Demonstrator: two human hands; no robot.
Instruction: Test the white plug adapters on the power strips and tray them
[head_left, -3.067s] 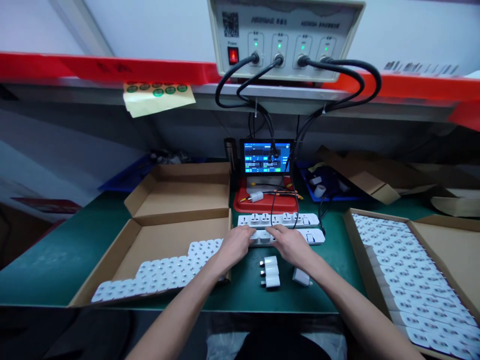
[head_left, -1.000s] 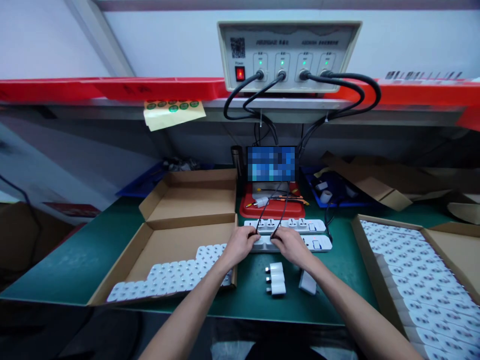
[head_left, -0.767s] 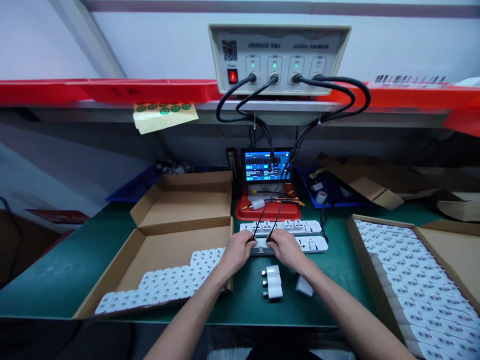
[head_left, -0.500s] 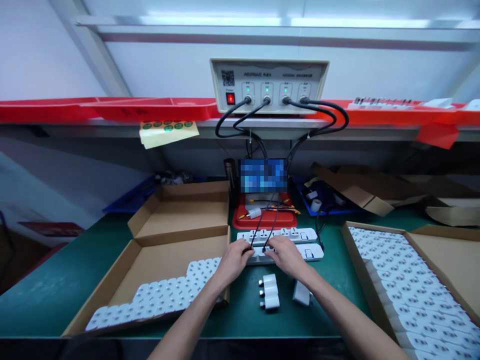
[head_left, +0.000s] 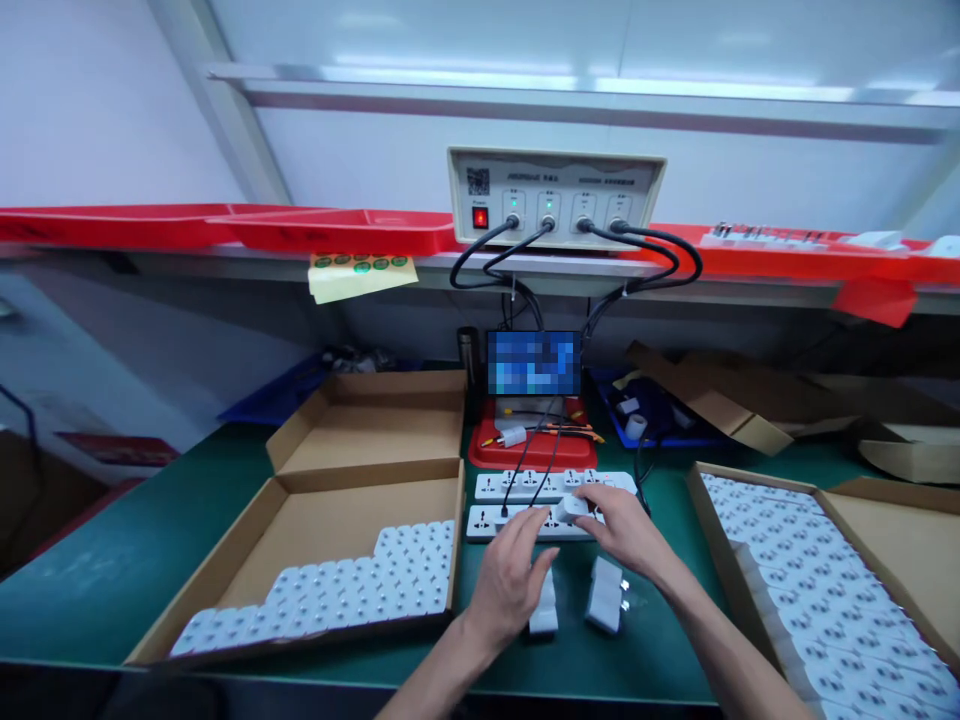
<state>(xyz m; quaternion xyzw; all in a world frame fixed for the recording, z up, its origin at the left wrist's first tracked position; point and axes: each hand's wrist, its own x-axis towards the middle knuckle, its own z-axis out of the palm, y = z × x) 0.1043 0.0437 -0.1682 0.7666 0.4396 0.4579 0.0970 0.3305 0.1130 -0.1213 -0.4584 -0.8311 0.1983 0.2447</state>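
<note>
My right hand (head_left: 619, 520) pinches a white USB charger (head_left: 573, 508) at the front power strip (head_left: 481, 522); whether its pins sit in the socket is hidden. My left hand (head_left: 511, 572) is open, fingers stretched and thumb apart, just in front of that strip. Beneath it lie white chargers (head_left: 544, 612), partly covered by the hand. To their right, another pair of chargers (head_left: 605, 596) lies with metal pins to the right. Two thin black cables run down to the front strip; one ends in a black connector (head_left: 504, 511). Behind stands a second power strip (head_left: 491, 486).
Open cardboard boxes with white chargers stand left (head_left: 367, 490) and right (head_left: 712, 520). At the back are a small screen (head_left: 534, 362), a red tray (head_left: 480, 455) and a blue tray (head_left: 667, 440). A test box (head_left: 559, 190) with black cables sits on the shelf.
Both hands have left the cable ends. My right hand now grips a charger at the front strip, and my left hand has come nearer and opened. Fewer green lights glow on the test box.
</note>
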